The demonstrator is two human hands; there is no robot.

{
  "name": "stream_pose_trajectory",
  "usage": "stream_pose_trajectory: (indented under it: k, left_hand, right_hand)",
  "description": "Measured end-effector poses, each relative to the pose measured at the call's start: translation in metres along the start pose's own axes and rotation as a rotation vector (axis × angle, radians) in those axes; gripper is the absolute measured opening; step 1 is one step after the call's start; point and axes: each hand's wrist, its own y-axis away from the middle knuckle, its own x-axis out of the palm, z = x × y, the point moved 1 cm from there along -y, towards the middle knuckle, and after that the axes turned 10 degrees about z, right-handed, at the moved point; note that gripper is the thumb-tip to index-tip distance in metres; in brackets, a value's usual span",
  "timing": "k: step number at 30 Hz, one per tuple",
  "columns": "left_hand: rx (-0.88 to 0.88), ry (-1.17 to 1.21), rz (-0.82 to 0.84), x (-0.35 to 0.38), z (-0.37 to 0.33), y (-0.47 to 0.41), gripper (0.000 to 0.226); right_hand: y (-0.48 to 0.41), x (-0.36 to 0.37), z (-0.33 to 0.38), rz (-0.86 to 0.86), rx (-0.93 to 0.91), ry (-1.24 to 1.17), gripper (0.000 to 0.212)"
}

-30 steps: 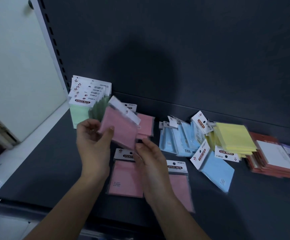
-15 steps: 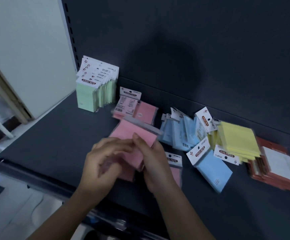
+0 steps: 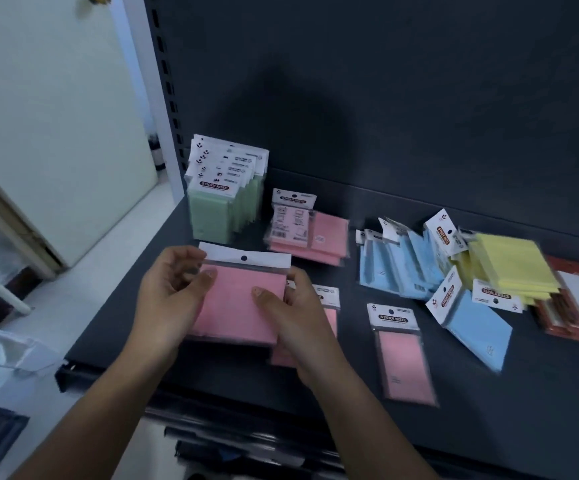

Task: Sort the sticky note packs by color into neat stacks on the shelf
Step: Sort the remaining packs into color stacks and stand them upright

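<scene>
Pinching flat pink plastic-sleeved sticky note pack (image 3: 238, 306) between left hand (image 3: 170, 303) and right hand (image 3: 298, 323), thumbs on top, likely squaring it for pink pile (image 3: 329, 237) behind.

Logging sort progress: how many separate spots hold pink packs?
4: held pink bunch, gripped by left hand and right hand; pink pile beside the green stack; half-covered pack under the right hand; lone pack right of it. More may be hidden.
</scene>
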Motion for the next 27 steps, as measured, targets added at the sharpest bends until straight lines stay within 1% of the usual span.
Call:
stream_pose_trajectory:
  k: [4, 6, 8, 10, 13, 15, 16, 19, 23, 25, 27]
  left_hand:
    - [-0.057, -0.158, 0.062, -0.018, 0.010, -0.019, 0.021]
    - [-0.105, -0.211, 0.127, -0.020, 0.014, -0.025, 0.029]
    - [-0.126, -0.288, 0.190, -0.021, 0.019, -0.029, 0.039]
    - [-0.095, -0.382, 0.218, -0.022, 0.021, -0.033, 0.044]
    - [0.034, -0.534, 0.208, -0.021, 0.018, -0.036, 0.047]
    - [0.095, -0.500, 0.244, -0.013, 0.010, -0.037, 0.044]
    - [0.085, -0.456, 0.287, -0.006, 0.007, -0.038, 0.044]
    - [-0.023, -0.332, 0.407, 0.020, -0.002, -0.044, 0.053]
    - [-0.121, -0.131, 0.547, 0.049, -0.004, -0.051, 0.057]
    - [-0.160, -0.068, 0.536, 0.056, -0.002, -0.053, 0.055]
    - [-0.159, -0.074, 0.436, 0.057, 0.001, -0.053, 0.048]
  right_hand:
    - [-0.010, 0.018, -0.001, -0.103, 0.009, 0.067, 0.046]
    - [-0.013, 0.025, -0.004, -0.125, 0.008, 0.058, 0.052]
    - [-0.014, 0.029, -0.004, -0.147, 0.012, 0.037, 0.052]
    - [-0.014, 0.032, -0.004, -0.160, 0.000, 0.018, 0.054]
    - [-0.012, 0.028, -0.001, -0.205, -0.040, -0.024, 0.047]
    - [-0.014, 0.019, 0.003, -0.277, -0.083, 0.007, 0.044]
    - [-0.017, 0.013, 0.006, -0.311, -0.101, 0.020, 0.042]
    - [-0.031, -0.006, 0.011, -0.372, -0.108, 0.039, 0.041]
    - [-0.045, -0.020, 0.015, -0.348, -0.047, 0.011, 0.045]
    - [-0.046, -0.024, 0.014, -0.326, -0.040, -0.033, 0.044]
    - [-0.043, -0.028, 0.013, -0.307, -0.041, -0.101, 0.038]
